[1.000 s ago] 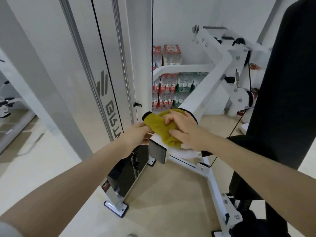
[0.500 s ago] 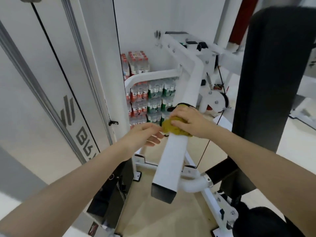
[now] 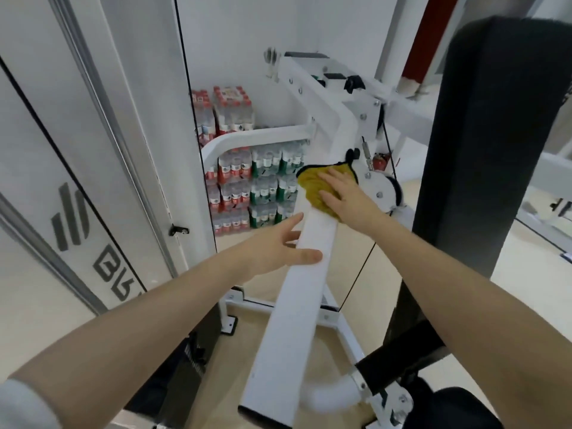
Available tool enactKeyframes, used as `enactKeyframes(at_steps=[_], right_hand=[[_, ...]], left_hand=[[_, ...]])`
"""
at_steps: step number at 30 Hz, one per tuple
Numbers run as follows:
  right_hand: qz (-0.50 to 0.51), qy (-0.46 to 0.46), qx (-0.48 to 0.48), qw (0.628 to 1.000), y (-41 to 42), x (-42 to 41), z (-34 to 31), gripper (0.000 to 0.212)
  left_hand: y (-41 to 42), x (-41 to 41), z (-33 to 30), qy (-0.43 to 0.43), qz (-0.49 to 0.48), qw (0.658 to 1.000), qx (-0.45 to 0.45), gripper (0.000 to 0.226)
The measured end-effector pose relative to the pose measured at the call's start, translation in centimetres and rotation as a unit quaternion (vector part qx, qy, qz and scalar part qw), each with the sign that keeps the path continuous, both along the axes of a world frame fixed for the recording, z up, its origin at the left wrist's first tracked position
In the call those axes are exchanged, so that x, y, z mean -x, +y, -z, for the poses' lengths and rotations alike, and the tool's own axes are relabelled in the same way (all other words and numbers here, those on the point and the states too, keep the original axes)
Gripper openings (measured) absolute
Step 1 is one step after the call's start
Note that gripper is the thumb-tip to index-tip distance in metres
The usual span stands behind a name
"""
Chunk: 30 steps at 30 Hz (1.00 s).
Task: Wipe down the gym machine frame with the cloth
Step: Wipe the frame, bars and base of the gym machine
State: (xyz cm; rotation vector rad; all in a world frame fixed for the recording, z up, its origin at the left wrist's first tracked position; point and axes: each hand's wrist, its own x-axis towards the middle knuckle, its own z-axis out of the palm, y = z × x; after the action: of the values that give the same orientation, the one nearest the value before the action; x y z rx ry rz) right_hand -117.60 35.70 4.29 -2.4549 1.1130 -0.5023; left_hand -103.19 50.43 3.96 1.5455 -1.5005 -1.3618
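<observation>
A white square beam of the gym machine frame point(image 3: 291, 320) slopes up from the bottom centre toward the back. A mustard-yellow cloth point(image 3: 312, 185) with a black edge lies on the beam's upper part. My right hand point(image 3: 343, 196) lies flat on the cloth, fingers spread, pressing it against the beam. Lower down, my left hand point(image 3: 278, 246) holds the beam's left edge, thumb on top and fingers on the far side, apart from the cloth.
A tall black back pad point(image 3: 489, 134) stands close on the right. On the left is a white weight-stack cover point(image 3: 93, 150) with a grey logo. Stacked packs of bottled water point(image 3: 247, 187) sit against the back wall. A pulley wheel point(image 3: 383, 193) and cable hang behind the beam.
My right hand has slid the cloth farther up the beam and flattened over it. My left hand has let go of the cloth and now grips the beam's edge. The view has moved closer.
</observation>
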Motion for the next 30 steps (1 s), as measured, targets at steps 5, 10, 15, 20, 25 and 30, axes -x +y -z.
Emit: enactKeyframes(at_steps=[5, 10, 15, 20, 25, 30], right_hand=[[0.023, 0.013, -0.004, 1.0, -3.8, -1.2, -0.4, 0.047], [-0.125, 0.018, 0.086, 0.988, -1.8, 0.3, 0.6, 0.04], [-0.013, -0.014, 0.016, 1.0, -9.9, -1.8, -0.1, 0.045], [0.04, -0.002, -0.014, 0.999, -12.6, -2.4, -0.9, 0.047], [-0.026, -0.043, 0.031, 0.998, -12.1, -1.6, 0.5, 0.04], [0.047, -0.025, 0.021, 0.998, -18.6, -3.7, -1.1, 0.042]], left_hand=[[-1.0, -0.3, -0.1, 0.024, 0.007, 1.0, 0.004, 0.06], [-3.1, -0.1, -1.8, 0.031, -0.064, 0.997, 0.036, 0.044], [-6.1, 0.5, -3.2, -0.016, -0.106, 0.994, 0.031, 0.045], [-8.8, 1.1, -2.8, -0.044, -0.117, 0.992, 0.009, 0.069], [-11.5, 1.0, -2.2, -0.001, -0.127, 0.992, -0.001, 0.063], [-12.3, 0.5, -1.6, 0.027, -0.09, 0.995, -0.012, 0.048]])
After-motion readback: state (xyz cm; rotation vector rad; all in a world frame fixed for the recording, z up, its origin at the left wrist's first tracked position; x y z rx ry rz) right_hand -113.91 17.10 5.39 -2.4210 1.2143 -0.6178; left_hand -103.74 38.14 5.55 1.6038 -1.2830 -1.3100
